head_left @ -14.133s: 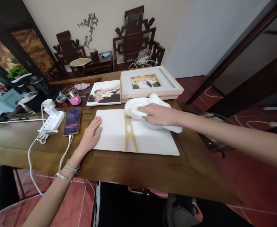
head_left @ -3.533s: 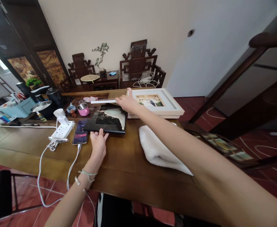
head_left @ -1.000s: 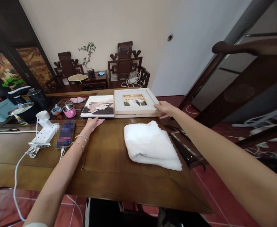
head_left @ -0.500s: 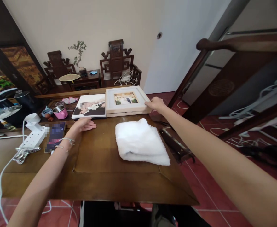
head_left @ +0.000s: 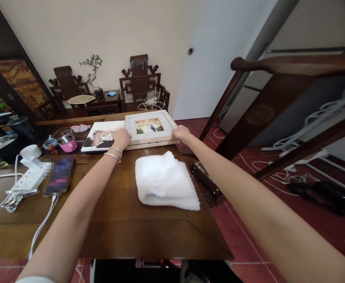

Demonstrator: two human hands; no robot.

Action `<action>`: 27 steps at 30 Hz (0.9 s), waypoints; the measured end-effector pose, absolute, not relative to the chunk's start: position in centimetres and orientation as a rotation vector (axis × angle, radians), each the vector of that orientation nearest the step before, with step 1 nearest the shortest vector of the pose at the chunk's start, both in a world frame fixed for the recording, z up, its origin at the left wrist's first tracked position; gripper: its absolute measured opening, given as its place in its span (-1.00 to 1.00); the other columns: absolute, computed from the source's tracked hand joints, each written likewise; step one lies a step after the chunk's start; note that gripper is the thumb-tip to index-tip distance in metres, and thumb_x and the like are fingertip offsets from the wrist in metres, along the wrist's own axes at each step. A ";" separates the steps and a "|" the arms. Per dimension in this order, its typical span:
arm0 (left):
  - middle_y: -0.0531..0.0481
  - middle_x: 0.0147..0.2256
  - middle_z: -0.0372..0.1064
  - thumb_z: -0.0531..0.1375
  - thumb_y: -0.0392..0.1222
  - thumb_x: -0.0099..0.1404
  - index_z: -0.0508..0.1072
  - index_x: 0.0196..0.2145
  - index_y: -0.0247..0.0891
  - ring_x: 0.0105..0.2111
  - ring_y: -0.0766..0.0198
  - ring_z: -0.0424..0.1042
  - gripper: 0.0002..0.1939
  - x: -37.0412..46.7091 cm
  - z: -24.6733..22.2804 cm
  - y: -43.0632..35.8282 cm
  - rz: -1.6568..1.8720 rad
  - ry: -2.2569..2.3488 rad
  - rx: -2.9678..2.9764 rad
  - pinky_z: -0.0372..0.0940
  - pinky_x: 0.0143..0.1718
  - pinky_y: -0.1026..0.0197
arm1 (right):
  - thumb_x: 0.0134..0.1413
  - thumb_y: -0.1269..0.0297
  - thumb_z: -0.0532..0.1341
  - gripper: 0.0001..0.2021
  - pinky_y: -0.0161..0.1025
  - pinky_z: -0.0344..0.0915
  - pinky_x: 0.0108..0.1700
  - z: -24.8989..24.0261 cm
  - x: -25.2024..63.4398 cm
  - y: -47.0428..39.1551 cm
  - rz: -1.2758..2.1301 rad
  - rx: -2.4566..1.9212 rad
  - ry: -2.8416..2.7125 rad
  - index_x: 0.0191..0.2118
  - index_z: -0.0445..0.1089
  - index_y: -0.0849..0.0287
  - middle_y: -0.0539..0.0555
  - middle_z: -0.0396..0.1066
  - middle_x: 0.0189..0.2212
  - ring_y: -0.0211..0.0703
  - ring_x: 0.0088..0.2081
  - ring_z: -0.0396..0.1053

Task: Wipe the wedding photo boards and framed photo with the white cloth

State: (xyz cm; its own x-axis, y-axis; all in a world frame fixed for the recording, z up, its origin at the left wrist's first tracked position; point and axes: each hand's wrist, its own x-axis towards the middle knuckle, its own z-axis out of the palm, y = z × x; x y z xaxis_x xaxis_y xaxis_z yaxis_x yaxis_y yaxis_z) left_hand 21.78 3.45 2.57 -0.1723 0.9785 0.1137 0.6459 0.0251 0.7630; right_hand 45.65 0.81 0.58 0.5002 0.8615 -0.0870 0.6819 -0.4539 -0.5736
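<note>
A white picture frame [head_left: 129, 120] with a small photo in its middle lies at the far side of the wooden table [head_left: 113, 236], on top of another pale frame-like piece. My left hand [head_left: 121, 137] grips its near left corner, fingers curled over the edge. On the opposite side, my right hand [head_left: 182, 133] is closed on the right edge, thumb on top. Left of the frame, partly behind my left hand, rests a flat photo album or print [head_left: 98, 135]. Nearer to me a folded white towel [head_left: 165, 181] sits between my forearms.
Left on the table are a phone [head_left: 59, 177] with a cable, a white power strip [head_left: 32, 175], a pink cup [head_left: 68, 143] and a glass lid [head_left: 0, 143]. A dark wooden chair [head_left: 260, 112] stands close on the right. Carved chairs [head_left: 139, 76] are against the wall.
My left hand has risen from the tabletop and moved right to take hold of the frame's left corner. My right hand stays on the right edge. The view has shifted slightly.
</note>
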 end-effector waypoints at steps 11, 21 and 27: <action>-0.17 -0.36 0.50 0.21 -0.23 0.22 0.47 -0.34 -0.34 -0.17 0.05 0.50 -0.89 18.1 8.2 -0.6 0.963 1.455 1.505 0.42 -0.17 0.12 | 0.25 0.19 0.04 -0.73 -0.02 0.25 0.01 8.1 44.9 -7.3 0.228 -1.941 -1.341 -0.09 0.31 0.29 0.33 0.35 -0.06 0.16 0.00 0.29; -0.02 -0.30 0.59 0.27 -0.18 0.03 0.54 -0.31 -0.10 -0.30 0.05 0.58 -0.80 8.4 9.0 -16.5 1.317 1.518 0.932 0.50 -0.38 0.18 | 0.18 0.14 0.06 -0.80 -0.27 0.23 -0.52 3.6 43.9 -15.8 0.886 -1.894 -1.562 -0.40 0.27 0.10 0.04 0.35 -0.55 -0.18 -0.54 0.30; 0.26 -0.47 0.56 0.29 0.06 -0.36 0.50 -0.54 0.25 -0.72 0.00 0.45 -0.73 4.9 8.2 -23.6 1.094 1.883 0.595 0.19 -0.85 0.16 | -0.11 0.10 0.30 -0.76 -0.25 0.21 -0.51 1.4 42.4 -15.5 0.976 -2.045 -1.602 -0.46 0.26 0.10 0.09 0.43 -0.46 -0.09 -0.48 0.37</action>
